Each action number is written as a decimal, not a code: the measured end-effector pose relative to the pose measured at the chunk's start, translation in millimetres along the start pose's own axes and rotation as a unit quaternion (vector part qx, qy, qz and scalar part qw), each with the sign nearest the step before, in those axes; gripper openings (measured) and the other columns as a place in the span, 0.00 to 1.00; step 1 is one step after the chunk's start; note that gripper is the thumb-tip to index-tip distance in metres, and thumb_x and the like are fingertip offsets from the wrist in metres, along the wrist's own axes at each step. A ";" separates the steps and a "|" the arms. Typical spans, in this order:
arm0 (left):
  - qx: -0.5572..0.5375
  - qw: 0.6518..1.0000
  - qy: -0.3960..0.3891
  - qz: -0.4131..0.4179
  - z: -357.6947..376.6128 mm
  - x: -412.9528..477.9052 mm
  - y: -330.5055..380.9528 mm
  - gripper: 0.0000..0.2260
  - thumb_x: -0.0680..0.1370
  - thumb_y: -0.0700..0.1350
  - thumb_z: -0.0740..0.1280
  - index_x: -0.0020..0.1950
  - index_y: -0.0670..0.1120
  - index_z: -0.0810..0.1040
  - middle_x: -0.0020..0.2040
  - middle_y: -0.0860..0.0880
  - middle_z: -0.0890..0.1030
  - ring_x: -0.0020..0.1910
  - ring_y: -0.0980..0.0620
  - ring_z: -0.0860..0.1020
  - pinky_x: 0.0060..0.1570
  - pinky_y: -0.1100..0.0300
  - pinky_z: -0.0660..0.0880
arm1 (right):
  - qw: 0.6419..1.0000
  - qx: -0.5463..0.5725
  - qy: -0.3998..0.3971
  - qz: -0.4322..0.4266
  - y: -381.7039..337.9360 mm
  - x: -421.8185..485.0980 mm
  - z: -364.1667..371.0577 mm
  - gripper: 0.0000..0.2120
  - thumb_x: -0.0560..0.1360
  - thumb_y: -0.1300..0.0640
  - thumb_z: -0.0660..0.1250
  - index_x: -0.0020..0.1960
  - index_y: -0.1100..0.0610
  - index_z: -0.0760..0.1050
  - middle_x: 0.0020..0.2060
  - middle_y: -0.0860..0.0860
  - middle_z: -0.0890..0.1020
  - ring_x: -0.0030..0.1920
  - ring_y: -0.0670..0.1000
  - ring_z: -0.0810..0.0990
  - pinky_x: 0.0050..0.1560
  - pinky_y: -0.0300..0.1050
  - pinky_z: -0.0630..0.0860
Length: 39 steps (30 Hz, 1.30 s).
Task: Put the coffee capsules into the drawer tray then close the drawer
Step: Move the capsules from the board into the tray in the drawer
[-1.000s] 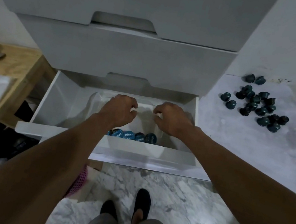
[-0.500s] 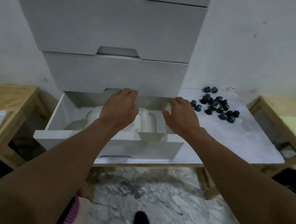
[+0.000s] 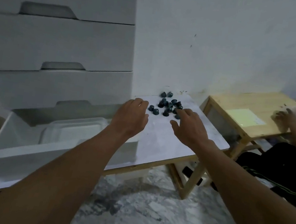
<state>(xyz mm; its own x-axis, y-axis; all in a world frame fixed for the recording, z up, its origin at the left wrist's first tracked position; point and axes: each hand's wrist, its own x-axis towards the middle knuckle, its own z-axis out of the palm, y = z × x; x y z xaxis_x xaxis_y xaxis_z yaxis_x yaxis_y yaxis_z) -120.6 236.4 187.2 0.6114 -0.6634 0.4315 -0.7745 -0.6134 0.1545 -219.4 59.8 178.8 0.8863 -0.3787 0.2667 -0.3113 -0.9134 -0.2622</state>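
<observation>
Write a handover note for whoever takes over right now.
Both bare hands empty: left grip relaxed over the white marble-look tabletop, right grip spread, fingertips at the pile of dark teal coffee capsules; contact unclear.
White drawer open, white plastic tray inside; its contents hidden from here.
Done: drawer open. Left: move the pile into the tray, close the drawer.

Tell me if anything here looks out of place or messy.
The coffee capsules lie loose in a scattered cluster on the white table by the wall, not in the tray. The bottom drawer stands pulled open. Nothing looks spilled or broken.
</observation>
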 end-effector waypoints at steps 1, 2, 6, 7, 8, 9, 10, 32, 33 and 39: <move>-0.002 1.000 -0.002 0.003 5.9 8.6 10.2 0.15 0.76 0.44 0.63 0.62 0.41 0.73 0.58 0.43 0.77 0.55 0.42 0.75 0.52 0.51 0.72 | 1.000 -0.001 0.000 0.002 14.4 1.3 -3.0 0.18 0.77 0.50 0.63 0.62 0.59 0.72 0.60 0.57 0.76 0.60 0.59 0.73 0.57 0.51 0.72; -0.003 1.000 -0.005 0.004 13.1 17.7 20.1 0.15 0.77 0.44 0.62 0.62 0.41 0.73 0.59 0.43 0.77 0.55 0.43 0.75 0.51 0.51 0.72 | 1.000 -0.001 0.000 0.003 29.4 3.3 -6.1 0.18 0.77 0.50 0.63 0.62 0.59 0.72 0.59 0.57 0.77 0.60 0.58 0.73 0.57 0.51 0.72; -0.024 1.000 -0.010 -0.008 48.4 57.3 60.0 0.16 0.77 0.44 0.62 0.64 0.42 0.71 0.59 0.44 0.76 0.56 0.44 0.74 0.51 0.52 0.72 | 1.000 0.000 -0.009 0.007 92.9 18.1 -18.3 0.19 0.78 0.50 0.61 0.64 0.59 0.70 0.62 0.58 0.75 0.62 0.59 0.73 0.59 0.52 0.71; -0.028 0.999 -0.010 -0.013 57.8 67.1 70.0 0.16 0.77 0.44 0.62 0.64 0.42 0.72 0.59 0.44 0.76 0.55 0.44 0.74 0.51 0.53 0.72 | 1.000 -0.002 -0.012 0.005 108.6 23.2 -20.8 0.20 0.78 0.50 0.61 0.66 0.60 0.69 0.63 0.58 0.74 0.63 0.59 0.72 0.60 0.52 0.71; -0.030 0.999 -0.011 -0.019 67.0 75.9 79.7 0.15 0.77 0.44 0.62 0.63 0.42 0.72 0.58 0.45 0.76 0.54 0.45 0.75 0.50 0.53 0.73 | 1.000 -0.004 -0.015 0.002 123.6 28.7 -23.1 0.21 0.78 0.50 0.61 0.67 0.60 0.68 0.64 0.58 0.74 0.64 0.59 0.72 0.61 0.52 0.71; -0.030 0.999 -0.013 -0.025 75.6 84.3 89.6 0.14 0.77 0.44 0.62 0.62 0.42 0.72 0.57 0.45 0.77 0.53 0.45 0.75 0.49 0.53 0.73 | 1.000 -0.006 -0.018 -0.002 138.0 34.9 -25.2 0.21 0.79 0.50 0.61 0.68 0.60 0.67 0.65 0.58 0.73 0.64 0.59 0.71 0.61 0.52 0.70; -0.030 0.999 -0.017 -0.031 83.8 92.3 98.8 0.14 0.77 0.44 0.62 0.61 0.42 0.73 0.57 0.45 0.77 0.53 0.45 0.75 0.49 0.52 0.74 | 1.000 -0.007 -0.021 -0.005 151.5 41.6 -27.1 0.22 0.79 0.49 0.60 0.68 0.60 0.67 0.65 0.58 0.73 0.64 0.59 0.71 0.62 0.52 0.70; -0.051 0.985 -0.138 -0.096 245.8 227.7 76.4 0.13 0.78 0.44 0.61 0.61 0.43 0.73 0.58 0.46 0.75 0.55 0.46 0.75 0.48 0.54 0.74 | 0.988 0.061 -0.141 -0.016 245.0 206.3 89.4 0.17 0.77 0.54 0.62 0.64 0.57 0.72 0.62 0.55 0.76 0.61 0.57 0.73 0.60 0.49 0.71; -0.053 0.983 -0.148 -0.096 255.7 232.8 71.5 0.13 0.78 0.44 0.61 0.61 0.44 0.72 0.58 0.46 0.75 0.56 0.46 0.75 0.49 0.53 0.74 | 0.986 0.066 -0.152 -0.008 245.5 213.2 99.8 0.17 0.77 0.54 0.62 0.65 0.56 0.72 0.62 0.55 0.76 0.60 0.56 0.73 0.60 0.49 0.71; -0.060 0.970 -0.218 -0.091 304.5 255.8 48.9 0.13 0.78 0.45 0.61 0.62 0.44 0.71 0.58 0.46 0.75 0.56 0.45 0.75 0.52 0.50 0.75 | 0.973 0.077 -0.215 0.025 245.3 241.9 149.2 0.18 0.77 0.54 0.62 0.66 0.55 0.71 0.63 0.56 0.75 0.60 0.58 0.73 0.60 0.50 0.71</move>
<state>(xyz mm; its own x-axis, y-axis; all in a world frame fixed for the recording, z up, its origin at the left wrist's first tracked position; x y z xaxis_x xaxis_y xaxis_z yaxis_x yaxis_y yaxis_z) 47.3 -93.9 34.5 0.7304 -0.6826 -0.0249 -0.6443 -0.7006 0.3068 -30.2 -233.5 40.7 0.9435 -0.2932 -0.1546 -0.3313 -0.8497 -0.4103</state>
